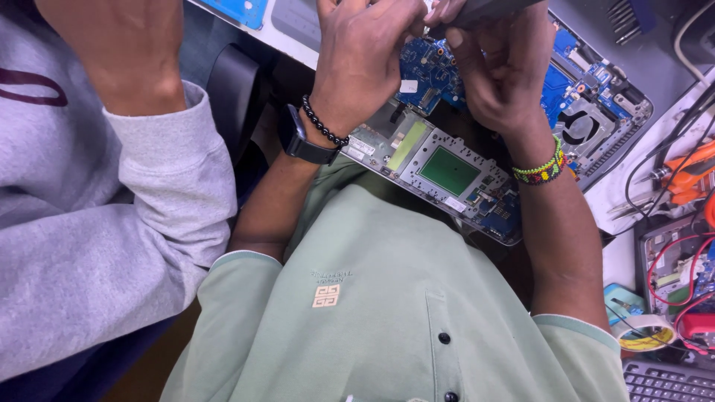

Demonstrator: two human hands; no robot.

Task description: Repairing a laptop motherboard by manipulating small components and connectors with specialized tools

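Opened laptop chassis [596, 141]: lies bottom-up on the worktop [618, 260], cover off, so the blue motherboard [432, 67] and the cooling fan [577, 126] face the person. The silver touchpad bracket with green panel [447, 171] sits at the near edge.

Left hand [365, 59]: over the far left part of the motherboard, fingers bent down and bunched close; what they pinch is hidden under the knuckles. The wrist carries a black smartwatch [302, 141] and a black bead bracelet [324, 123].

Right hand [499, 74]: just right of the left, fingers curled around a dark flat part [484, 9] at the far edge, apparently lifted clear of the board; the part's kind cannot be told. A coloured bead bracelet [542, 170] rings this wrist.

Right of the chassis: orange-handled pliers [693, 175], loose black cables [655, 160], a roll of tape [644, 331], a black keyboard [666, 383] at the near right corner.

Left: another person's grey sleeve [149, 186], apart from the work.
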